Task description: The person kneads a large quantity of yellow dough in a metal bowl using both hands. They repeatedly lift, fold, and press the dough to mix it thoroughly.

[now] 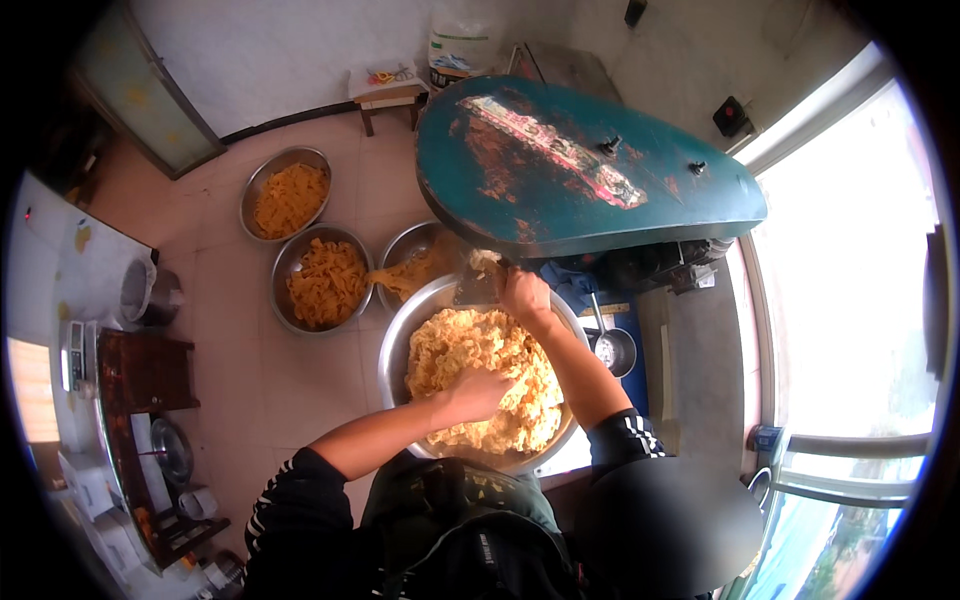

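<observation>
A large metal basin (391,368) in front of me holds crumbly yellow dough (465,345). My left hand (478,393) is down in the dough, its fingers curled into it and partly covered. My right hand (525,297) reaches over the basin's far rim, against the underside of the green machine (560,165). It looks closed, but its fingertips and whatever they grip are hidden. Beside it a pale clump of dough (484,262) sits at the machine's feed. A wide yellow dough strip (405,275) runs from the machine's left side into the bowls.
Metal bowls with folded dough strips stand on the tiled floor: a near bowl (325,280) and a far bowl (285,195). A small saucepan (614,352) sits right of the basin. Left are a wooden cabinet (150,372) and a lined bin (155,295). A low stool (388,97) is behind.
</observation>
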Tool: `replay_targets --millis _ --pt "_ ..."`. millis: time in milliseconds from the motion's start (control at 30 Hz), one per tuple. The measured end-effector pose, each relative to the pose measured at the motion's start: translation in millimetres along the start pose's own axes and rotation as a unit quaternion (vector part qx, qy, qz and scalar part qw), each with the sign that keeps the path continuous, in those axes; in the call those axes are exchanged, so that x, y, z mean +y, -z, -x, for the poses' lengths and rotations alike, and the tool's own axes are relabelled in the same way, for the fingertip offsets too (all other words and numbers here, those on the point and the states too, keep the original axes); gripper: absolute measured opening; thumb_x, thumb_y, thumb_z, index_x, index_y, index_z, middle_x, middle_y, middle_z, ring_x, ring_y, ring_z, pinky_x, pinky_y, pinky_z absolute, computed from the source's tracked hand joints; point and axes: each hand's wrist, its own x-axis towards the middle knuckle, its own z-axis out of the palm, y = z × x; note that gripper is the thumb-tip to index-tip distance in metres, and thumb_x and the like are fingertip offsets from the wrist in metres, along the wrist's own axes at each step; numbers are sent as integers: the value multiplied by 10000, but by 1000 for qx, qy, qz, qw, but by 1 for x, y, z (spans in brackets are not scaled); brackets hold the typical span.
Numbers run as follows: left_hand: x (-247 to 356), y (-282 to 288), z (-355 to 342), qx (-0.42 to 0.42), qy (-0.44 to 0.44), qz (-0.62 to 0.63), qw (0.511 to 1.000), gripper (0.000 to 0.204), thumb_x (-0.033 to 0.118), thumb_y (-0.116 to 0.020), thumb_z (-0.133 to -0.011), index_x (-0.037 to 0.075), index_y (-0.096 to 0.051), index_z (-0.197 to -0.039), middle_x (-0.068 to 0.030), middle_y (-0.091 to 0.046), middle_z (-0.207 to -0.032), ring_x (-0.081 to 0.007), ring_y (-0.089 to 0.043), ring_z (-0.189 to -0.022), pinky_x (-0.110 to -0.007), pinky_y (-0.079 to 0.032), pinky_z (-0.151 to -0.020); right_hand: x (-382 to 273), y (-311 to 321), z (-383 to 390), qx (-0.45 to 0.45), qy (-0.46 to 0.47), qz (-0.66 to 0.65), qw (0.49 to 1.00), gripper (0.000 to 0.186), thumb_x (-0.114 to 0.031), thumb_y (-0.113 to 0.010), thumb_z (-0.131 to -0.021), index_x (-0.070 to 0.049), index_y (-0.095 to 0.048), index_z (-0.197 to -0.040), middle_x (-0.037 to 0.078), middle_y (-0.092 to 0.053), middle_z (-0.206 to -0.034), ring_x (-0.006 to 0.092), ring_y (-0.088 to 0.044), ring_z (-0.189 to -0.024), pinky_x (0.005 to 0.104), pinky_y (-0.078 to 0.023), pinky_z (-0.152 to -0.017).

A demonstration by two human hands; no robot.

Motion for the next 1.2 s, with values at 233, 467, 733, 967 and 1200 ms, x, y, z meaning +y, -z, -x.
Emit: replay_targets --millis 233,467,733,967,1200 --pt "-2 -46 16 206 -38 54 976 473 56 -584 -847 -26 -571 -1313 -206 -687 -1050 -361 -663 -1031 -474 -544 -880 -23 4 22 -2 15 -10 1000 471 -434 -494 -1034 1 -668 -979 315 -708 -845 487 -712 -835 566 -575 -774" --pt "0 -20 33 102 -8 84 991 349 3 -567 -831 -49 -682 -1156 -224 -692 -1107 -347 -681 -1045 -476 -567 -876 -25 -4 17 45 47 -1 998 423 -402 -509 -1020 -10 -661 -1062 278 -722 -827 455 -723 -761 565 -581 -711" --pt "7 -21 56 221 -14 113 969 421 -10 -534 -844 -51 -633 -1251 -260 -667 -1240 -402 -672 -1100 -502 -570 -902 -19 -15 8 40 35 18 998 418 -411 -506 -1017 -18 -632 -952 299 -711 -801 471 -716 -731 562 -580 -682" --pt "18 -16 63 268 -38 183 945 353 -4 -558 -835 -24 -651 -1175 -214 -669 -1110 -379 -673 -1010 -486 -571 -839 -7 -20 -13 44 18 41 998 423 -403 -516 -1016 -2 -649 -1014 280 -717 -795 466 -718 -762 561 -579 -721" --pt "7 -27 69 334 -38 218 916 164 -1 -611 -811 36 -704 -941 -127 -666 -866 -334 -675 -817 -449 -571 -707 -24 -16 8 120 106 13 987 416 -404 -519 -1012 -7 -645 -1001 288 -712 -780 454 -724 -749 554 -588 -712"
